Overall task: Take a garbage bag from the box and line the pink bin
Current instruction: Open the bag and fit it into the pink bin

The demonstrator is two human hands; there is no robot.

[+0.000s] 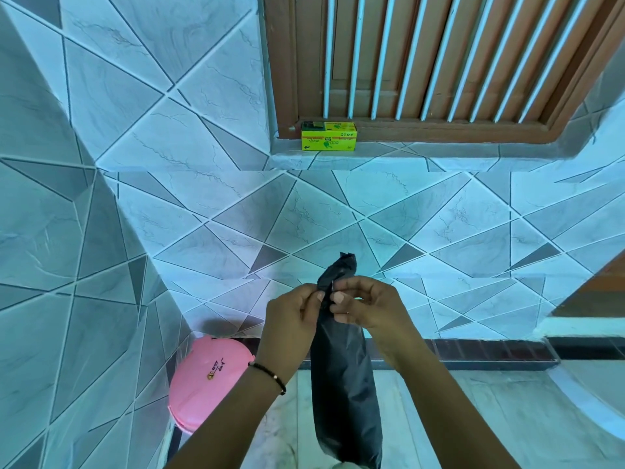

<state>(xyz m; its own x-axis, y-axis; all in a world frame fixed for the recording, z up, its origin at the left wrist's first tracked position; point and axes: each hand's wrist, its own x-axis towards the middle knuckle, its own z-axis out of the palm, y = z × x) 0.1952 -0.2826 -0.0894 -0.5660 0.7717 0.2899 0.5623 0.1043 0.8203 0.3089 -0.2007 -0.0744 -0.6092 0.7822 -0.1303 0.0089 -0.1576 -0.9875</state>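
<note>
A black garbage bag (345, 384), still folded into a long narrow strip, hangs in front of me. My left hand (291, 319) and my right hand (365, 309) both pinch it near its top end, fingertips close together. The yellow-green box (328, 141) of bags sits on the tiled window ledge above, apart from both hands. The pink bin (206, 377) stands on the floor in the corner at lower left, its lid closed; my left forearm hides its right edge.
A tiled wall (236, 214) faces me, and a second tiled wall closes in on the left. A brown wooden window (439, 62) with white bars sits above the ledge. Pale marble floor (490, 418) lies below, with a dark skirting strip.
</note>
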